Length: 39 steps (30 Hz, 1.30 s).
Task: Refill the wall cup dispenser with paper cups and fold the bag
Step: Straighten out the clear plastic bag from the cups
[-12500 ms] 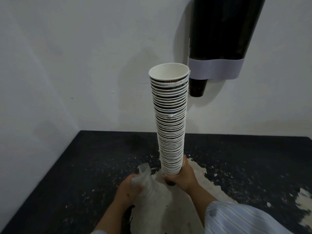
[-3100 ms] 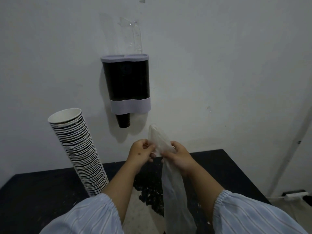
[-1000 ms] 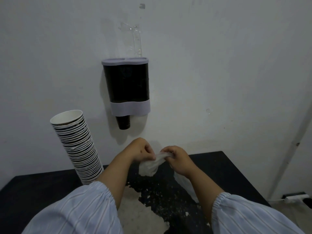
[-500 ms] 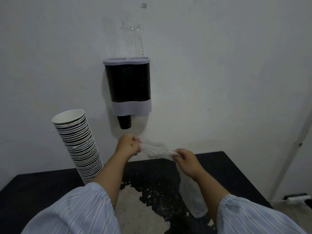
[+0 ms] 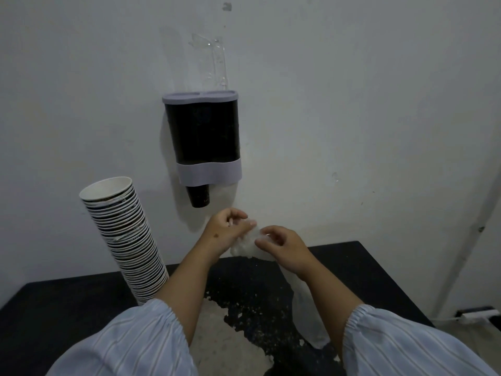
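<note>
Both hands grasp the bag [image 5: 245, 246]: left hand [image 5: 225, 230] bunches it, right hand [image 5: 282, 246] pinches beside. Should flatten before folding; tail dangles below right hand.

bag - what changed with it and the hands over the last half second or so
The hands came back together: left hand and right hand now bunch the top of the plastic bag between them instead of stretching it apart. Its tail still hangs below. The cup stack and dispenser stayed put.
</note>
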{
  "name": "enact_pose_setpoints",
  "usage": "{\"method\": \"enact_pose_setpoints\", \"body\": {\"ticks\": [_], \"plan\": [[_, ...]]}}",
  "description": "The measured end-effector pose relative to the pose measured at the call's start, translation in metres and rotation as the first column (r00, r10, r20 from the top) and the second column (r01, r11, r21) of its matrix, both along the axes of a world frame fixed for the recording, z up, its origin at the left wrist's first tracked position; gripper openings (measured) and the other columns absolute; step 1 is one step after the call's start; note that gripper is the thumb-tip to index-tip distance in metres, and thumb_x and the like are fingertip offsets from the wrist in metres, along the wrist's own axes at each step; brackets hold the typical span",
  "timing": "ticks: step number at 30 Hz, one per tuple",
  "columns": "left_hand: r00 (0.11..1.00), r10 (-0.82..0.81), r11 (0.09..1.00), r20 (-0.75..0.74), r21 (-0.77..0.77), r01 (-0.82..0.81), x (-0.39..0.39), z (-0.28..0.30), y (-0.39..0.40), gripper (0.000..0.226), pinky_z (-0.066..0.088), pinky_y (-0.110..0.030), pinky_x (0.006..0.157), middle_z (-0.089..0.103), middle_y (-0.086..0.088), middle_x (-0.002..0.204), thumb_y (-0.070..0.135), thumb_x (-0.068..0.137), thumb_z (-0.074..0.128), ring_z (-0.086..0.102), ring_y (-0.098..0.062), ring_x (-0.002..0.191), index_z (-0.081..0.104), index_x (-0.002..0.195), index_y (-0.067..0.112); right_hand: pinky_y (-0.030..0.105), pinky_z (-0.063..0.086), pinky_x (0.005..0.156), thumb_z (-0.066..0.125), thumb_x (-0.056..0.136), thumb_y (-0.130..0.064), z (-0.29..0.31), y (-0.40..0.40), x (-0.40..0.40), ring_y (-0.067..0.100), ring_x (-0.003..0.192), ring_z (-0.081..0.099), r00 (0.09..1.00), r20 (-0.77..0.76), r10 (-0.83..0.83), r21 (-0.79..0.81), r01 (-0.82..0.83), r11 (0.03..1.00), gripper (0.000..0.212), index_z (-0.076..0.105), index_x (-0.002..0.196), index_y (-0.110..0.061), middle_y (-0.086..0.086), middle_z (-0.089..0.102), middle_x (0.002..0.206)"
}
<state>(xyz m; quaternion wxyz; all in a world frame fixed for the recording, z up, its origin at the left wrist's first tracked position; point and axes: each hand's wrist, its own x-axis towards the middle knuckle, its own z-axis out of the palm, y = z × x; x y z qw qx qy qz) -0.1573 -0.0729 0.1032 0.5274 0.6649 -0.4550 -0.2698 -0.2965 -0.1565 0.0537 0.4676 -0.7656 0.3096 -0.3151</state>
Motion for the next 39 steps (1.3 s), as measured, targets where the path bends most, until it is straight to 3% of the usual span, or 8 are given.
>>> {"method": "enact_pose_setpoints", "body": {"ticks": [7, 12, 17, 22, 28, 31, 35, 39], "plan": [[0.972, -0.006, 1.000, 0.235, 0.020, 0.001, -0.001, -0.006, 0.000, 0.062, 0.049, -0.020, 0.070, 0.050, -0.002, 0.109, -0.005, 0.072, 0.066, 0.055, -0.020, 0.096, 0.042, 0.122, 0.022, 0.019, 0.042, 0.058, 0.057, 0.090, -0.011, 0.005, 0.001, 0.004, 0.012, 0.063, 0.050, 0.982, 0.162, -0.094, 0.106, 0.077, 0.991, 0.006, 0.061, 0.087, -0.007, 0.002, 0.055, 0.073], [0.959, 0.094, 0.976, 0.267, 0.167, -0.142, 0.010, -0.019, -0.003, 0.031, 0.048, -0.024, 0.063, 0.058, -0.005, 0.089, 0.004, 0.082, 0.061, 0.056, -0.015, 0.074, 0.051, 0.109, 0.016, 0.027, 0.043, 0.063, 0.055, 0.092, -0.013, 0.009, -0.003, 0.000, 0.015, 0.066, 0.049, 0.957, 0.248, -0.153, 0.234, 0.094, 0.968, 0.017, 0.057, 0.075, -0.012, 0.003, 0.054, 0.070], [0.964, 0.230, 0.960, -0.131, 0.193, -0.203, 0.010, -0.028, -0.001, 0.016, 0.052, -0.030, 0.059, 0.064, -0.016, 0.089, 0.016, 0.097, 0.044, 0.065, -0.023, 0.068, 0.058, 0.093, 0.010, 0.031, 0.045, 0.069, 0.059, 0.090, -0.022, 0.011, 0.002, -0.001, 0.019, 0.075, 0.054, 0.949, 0.281, -0.143, 0.286, 0.059, 0.956, 0.017, 0.059, 0.077, -0.011, 0.006, 0.057, 0.078], [0.761, 0.221, 0.974, -0.610, 0.102, -0.201, 0.009, -0.020, 0.006, 0.015, 0.053, -0.040, 0.062, 0.063, -0.013, 0.096, 0.012, 0.098, 0.040, 0.064, -0.028, 0.081, 0.055, 0.096, 0.010, 0.029, 0.054, 0.073, 0.078, 0.073, -0.021, 0.002, 0.004, -0.004, 0.022, 0.087, 0.063, 0.995, 0.099, 0.022, 0.249, -0.047, 0.967, 0.036, 0.059, 0.101, -0.008, 0.009, 0.064, 0.099], [0.783, 0.269, 0.963, -0.560, 0.128, -0.239, 0.012, -0.015, 0.004, 0.018, 0.043, -0.025, 0.043, 0.055, -0.006, 0.072, 0.027, 0.092, 0.055, 0.052, -0.020, 0.055, 0.060, 0.091, 0.010, 0.027, 0.051, 0.066, 0.064, 0.087, -0.014, -0.003, -0.002, -0.003, 0.019, 0.073, 0.059, 0.988, 0.148, -0.045, 0.315, -0.004, 0.949, 0.008, 0.061, 0.083, -0.008, 0.011, 0.063, 0.084], [0.814, 0.292, 0.953, -0.502, 0.085, -0.290, 0.015, -0.018, 0.002, 0.012, 0.039, -0.027, 0.046, 0.051, -0.005, 0.072, 0.020, 0.091, 0.056, 0.046, -0.017, 0.056, 0.056, 0.083, 0.012, 0.029, 0.046, 0.064, 0.060, 0.089, -0.016, -0.001, -0.007, -0.006, 0.018, 0.069, 0.054, 0.989, 0.113, -0.093, 0.352, 0.048, 0.935, 0.019, 0.059, 0.071, -0.010, 0.007, 0.059, 0.074], [0.766, 0.359, 0.918, -0.533, 0.053, -0.393, 0.021, -0.022, 0.001, 0.017, 0.050, -0.028, 0.067, 0.060, -0.007, 0.091, 0.018, 0.092, 0.055, 0.059, -0.017, 0.076, 0.054, 0.106, 0.010, 0.031, 0.046, 0.066, 0.053, 0.093, -0.022, 0.003, -0.010, -0.015, 0.024, 0.073, 0.056, 0.948, 0.153, -0.277, 0.591, 0.137, 0.795, 0.023, 0.063, 0.085, -0.004, 0.014, 0.060, 0.079], [0.891, 0.188, 0.975, -0.414, 0.192, -0.117, 0.009, -0.026, 0.009, 0.028, 0.049, -0.040, 0.088, 0.061, -0.006, 0.110, 0.039, 0.086, 0.060, 0.060, -0.022, 0.099, 0.055, 0.103, 0.018, 0.035, 0.050, 0.071, 0.050, 0.094, -0.031, 0.005, -0.014, -0.019, 0.027, 0.079, 0.062, 0.909, 0.197, -0.368, 0.786, 0.079, 0.613, 0.032, 0.066, 0.095, -0.003, 0.013, 0.066, 0.087]]}}
